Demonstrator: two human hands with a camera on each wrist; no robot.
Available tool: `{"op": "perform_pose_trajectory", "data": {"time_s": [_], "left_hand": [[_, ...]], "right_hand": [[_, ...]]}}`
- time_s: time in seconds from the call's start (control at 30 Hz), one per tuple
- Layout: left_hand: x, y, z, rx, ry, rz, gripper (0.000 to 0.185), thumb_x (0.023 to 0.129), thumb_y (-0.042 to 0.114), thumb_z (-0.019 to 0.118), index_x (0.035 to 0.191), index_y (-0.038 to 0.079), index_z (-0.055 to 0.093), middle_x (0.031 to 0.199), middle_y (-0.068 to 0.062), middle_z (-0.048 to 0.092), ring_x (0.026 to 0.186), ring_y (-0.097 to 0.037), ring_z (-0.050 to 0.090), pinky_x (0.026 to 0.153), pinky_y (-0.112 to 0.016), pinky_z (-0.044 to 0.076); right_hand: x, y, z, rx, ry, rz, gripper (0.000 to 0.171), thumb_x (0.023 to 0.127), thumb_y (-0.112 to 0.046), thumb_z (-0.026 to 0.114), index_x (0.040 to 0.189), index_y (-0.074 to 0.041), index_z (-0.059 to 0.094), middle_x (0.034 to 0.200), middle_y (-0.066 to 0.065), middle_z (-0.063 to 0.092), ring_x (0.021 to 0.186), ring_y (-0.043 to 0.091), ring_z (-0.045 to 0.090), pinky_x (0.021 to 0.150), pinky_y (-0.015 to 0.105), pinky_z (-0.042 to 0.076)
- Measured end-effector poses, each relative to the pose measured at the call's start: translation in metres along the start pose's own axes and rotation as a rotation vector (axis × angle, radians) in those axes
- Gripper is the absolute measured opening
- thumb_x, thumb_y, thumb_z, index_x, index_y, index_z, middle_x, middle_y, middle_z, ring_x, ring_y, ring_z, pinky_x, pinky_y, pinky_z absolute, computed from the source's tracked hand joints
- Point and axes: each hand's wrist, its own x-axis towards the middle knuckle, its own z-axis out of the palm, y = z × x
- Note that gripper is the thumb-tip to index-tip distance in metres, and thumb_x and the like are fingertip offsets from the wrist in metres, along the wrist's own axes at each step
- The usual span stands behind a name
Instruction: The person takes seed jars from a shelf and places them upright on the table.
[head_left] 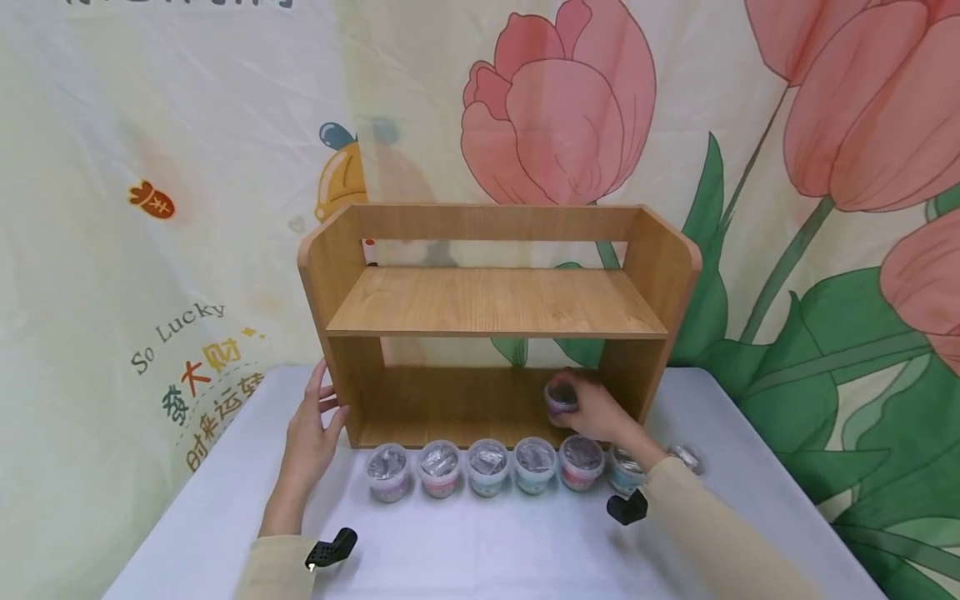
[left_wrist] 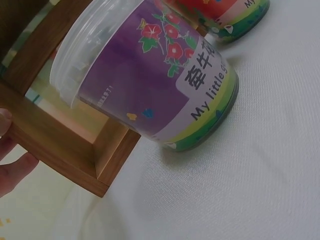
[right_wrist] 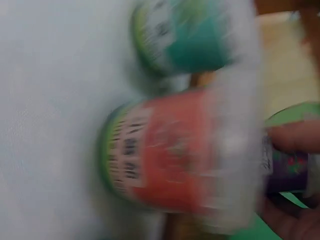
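Note:
My right hand (head_left: pixel 596 408) grips a purple-labelled plastic cup (head_left: pixel 558 398) by its sides, inside the lower level of a wooden shelf (head_left: pixel 498 302), toward the right end. Whether that cup touches the bottom board I cannot tell. In the right wrist view a thumb and fingers surround the same purple cup (right_wrist: pixel 287 170). At the shelf's left side panel, my left hand (head_left: pixel 309 437) touches the outer face and front edge with extended fingers. Several lidded cups stand in a row before the shelf, among them a purple one (left_wrist: pixel 140 75) and a red-labelled one (right_wrist: pixel 175 150).
A white cloth (head_left: pixel 465 550) covers the table. The row's right end, including a cup (head_left: pixel 686 457) beyond the right forearm, is partly hidden by that arm. The shelf has an upper board and a back rail (head_left: pixel 495 222). Behind it hangs a tulip-printed cloth (head_left: pixel 570 108).

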Motion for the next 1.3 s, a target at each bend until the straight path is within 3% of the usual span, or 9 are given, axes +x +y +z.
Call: {"op": "perform_pose_trajectory", "data": {"time_s": [0.17,0.3,0.4,0.6,0.77,1.0,1.3], "left_hand": [[0.002,0.004,-0.002,-0.005,0.008,0.021,0.101,0.101,-0.003,0.068,0.171,0.035,0.006,0.137,-0.027,0.06,0.118,-0.048,0.067,0.09,-0.065,0.06],[0.002,0.004,-0.001,-0.005,0.009,0.018,0.101,0.101,-0.003,0.068,0.171,0.036,0.007,0.136,-0.027,0.061,0.117,-0.047,0.067,0.092,-0.065,0.06],[0.001,0.002,0.001,-0.01,0.01,0.013,0.101,0.1,-0.003,0.069,0.171,0.035,0.008,0.136,-0.027,0.061,0.117,-0.047,0.068,0.091,-0.065,0.06],[-0.002,-0.003,-0.001,-0.004,0.027,0.0,0.101,0.1,-0.003,0.069,0.171,0.036,0.008,0.135,-0.027,0.062,0.117,-0.048,0.067,0.093,-0.066,0.059],[-0.003,-0.006,-0.004,0.003,0.038,-0.003,0.101,0.1,-0.003,0.069,0.171,0.035,0.008,0.134,-0.027,0.063,0.116,-0.048,0.068,0.093,-0.066,0.059],[-0.001,-0.006,-0.001,0.008,0.028,0.017,0.102,0.1,-0.004,0.069,0.171,0.035,0.007,0.134,-0.028,0.062,0.116,-0.048,0.068,0.092,-0.065,0.06],[-0.002,-0.003,0.004,0.004,0.01,-0.006,0.102,0.101,-0.002,0.068,0.171,0.038,0.005,0.136,-0.026,0.061,0.118,-0.047,0.067,0.092,-0.065,0.06]], "right_hand": [[-0.028,-0.025,-0.043,0.09,-0.039,-0.07,0.05,0.091,-0.007,0.084,0.134,-0.011,0.058,0.129,0.013,0.064,0.117,0.033,0.064,0.093,0.048,0.062],[-0.058,-0.028,-0.079,0.129,-0.063,-0.082,0.051,0.091,-0.012,0.085,0.134,-0.014,0.056,0.129,0.012,0.062,0.114,0.032,0.063,0.081,0.034,0.065],[-0.083,-0.022,-0.105,0.132,-0.065,-0.087,0.053,0.092,-0.015,0.085,0.135,-0.013,0.055,0.129,0.011,0.061,0.114,0.031,0.062,0.08,0.031,0.065],[-0.124,0.014,-0.14,0.033,0.054,-0.038,0.054,0.088,-0.014,0.088,0.134,-0.012,0.059,0.122,0.007,0.065,0.103,0.004,0.06,0.075,0.027,0.062],[-0.15,0.051,-0.15,0.018,0.129,0.072,0.056,0.089,-0.008,0.087,0.137,-0.005,0.057,0.121,0.017,0.065,0.096,-0.004,0.058,0.069,0.025,0.06],[-0.177,0.095,-0.142,0.002,0.175,0.139,0.058,0.089,-0.004,0.086,0.138,-0.003,0.056,0.121,0.023,0.063,0.092,-0.005,0.057,0.063,0.025,0.056],[-0.19,0.123,-0.127,0.004,0.182,0.172,0.058,0.086,-0.006,0.088,0.135,-0.003,0.057,0.123,0.024,0.063,0.094,-0.006,0.055,0.067,0.022,0.051]]}}
